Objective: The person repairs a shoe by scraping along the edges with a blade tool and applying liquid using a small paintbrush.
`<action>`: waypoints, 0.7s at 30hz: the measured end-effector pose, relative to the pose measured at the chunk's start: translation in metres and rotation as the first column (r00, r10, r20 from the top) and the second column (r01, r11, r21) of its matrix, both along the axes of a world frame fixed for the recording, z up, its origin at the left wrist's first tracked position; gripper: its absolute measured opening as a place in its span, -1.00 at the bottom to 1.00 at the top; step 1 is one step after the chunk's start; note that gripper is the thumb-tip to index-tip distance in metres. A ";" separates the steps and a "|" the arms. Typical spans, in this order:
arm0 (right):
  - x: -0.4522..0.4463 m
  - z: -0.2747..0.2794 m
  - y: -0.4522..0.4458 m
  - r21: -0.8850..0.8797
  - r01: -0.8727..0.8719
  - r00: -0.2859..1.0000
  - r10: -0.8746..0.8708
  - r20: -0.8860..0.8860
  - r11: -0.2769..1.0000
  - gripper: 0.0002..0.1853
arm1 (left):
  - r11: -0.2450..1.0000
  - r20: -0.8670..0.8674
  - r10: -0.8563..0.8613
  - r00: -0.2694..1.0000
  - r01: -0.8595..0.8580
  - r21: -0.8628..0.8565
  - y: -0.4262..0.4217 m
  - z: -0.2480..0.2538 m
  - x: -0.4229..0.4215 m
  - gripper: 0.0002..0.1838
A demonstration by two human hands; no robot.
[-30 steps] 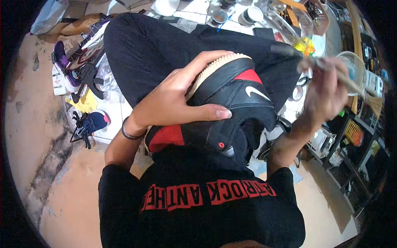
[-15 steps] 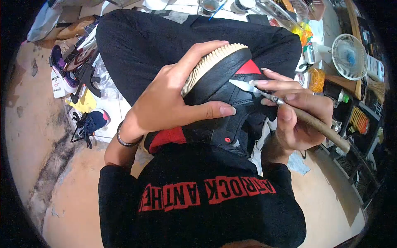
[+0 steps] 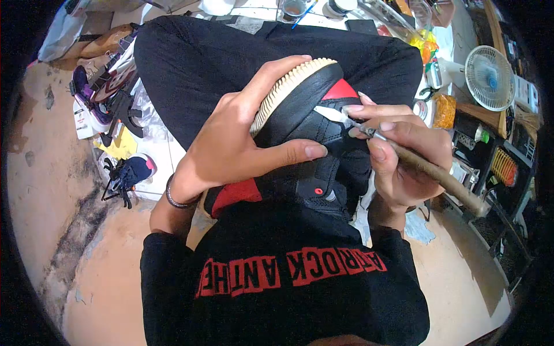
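A black shoe (image 3: pixel 288 124) with red panels and a ridged cream sole rests on its side in my lap. My left hand (image 3: pixel 228 138) is closed around it, fingers over the sole and thumb pressed on the black upper. In my right hand (image 3: pixel 410 153) is a palette knife (image 3: pixel 330 114) with a pale pointed blade, a thin metal neck and a long brown handle. Its tip lies at the upper just below the red toe panel, near the stitched seam. Whether the tip touches the leather I cannot tell.
Dark trousered legs (image 3: pixel 190 75) are folded around the shoe. To the left lie a dark blue shoe (image 3: pixel 134 173) and a purple shoe (image 3: pixel 86 95). A white fan (image 3: pixel 489 78) stands at the right near a dark rack (image 3: pixel 499 196). A cup (image 3: pixel 293 10) with a blue stick sits ahead.
The shoe and both hands have shifted slightly to the left. The blade has moved a little left and up with my right hand. Both grips stay the same.
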State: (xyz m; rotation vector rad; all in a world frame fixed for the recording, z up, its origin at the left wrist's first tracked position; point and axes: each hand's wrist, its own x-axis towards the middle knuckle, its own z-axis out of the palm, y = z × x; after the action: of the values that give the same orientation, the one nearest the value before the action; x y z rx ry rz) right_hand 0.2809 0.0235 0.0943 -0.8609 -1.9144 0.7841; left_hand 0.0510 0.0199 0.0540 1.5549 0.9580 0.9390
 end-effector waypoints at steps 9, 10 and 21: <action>0.025 0.016 0.027 -0.090 0.002 0.942 -0.032 -0.334 0.996 -0.73 | 0.984 0.069 -0.009 0.998 0.021 -0.177 0.006 -0.010 -0.012 -0.11; 0.031 0.017 0.035 -0.063 0.013 0.933 -0.035 -0.359 0.998 -0.73 | 0.966 0.101 0.009 0.995 0.017 -0.258 0.008 -0.013 -0.017 -0.11; -0.016 -0.150 0.196 -0.162 0.234 0.891 -0.145 0.430 0.959 -0.73 | 0.897 0.107 -0.032 0.994 0.076 -0.435 0.061 -0.046 -0.036 -0.54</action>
State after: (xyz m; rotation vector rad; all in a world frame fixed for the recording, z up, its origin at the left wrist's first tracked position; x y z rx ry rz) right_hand 0.2653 0.2199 -0.0553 -1.4202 -2.0897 0.7336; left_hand 0.0153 0.0804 0.0077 1.1360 0.9723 0.6915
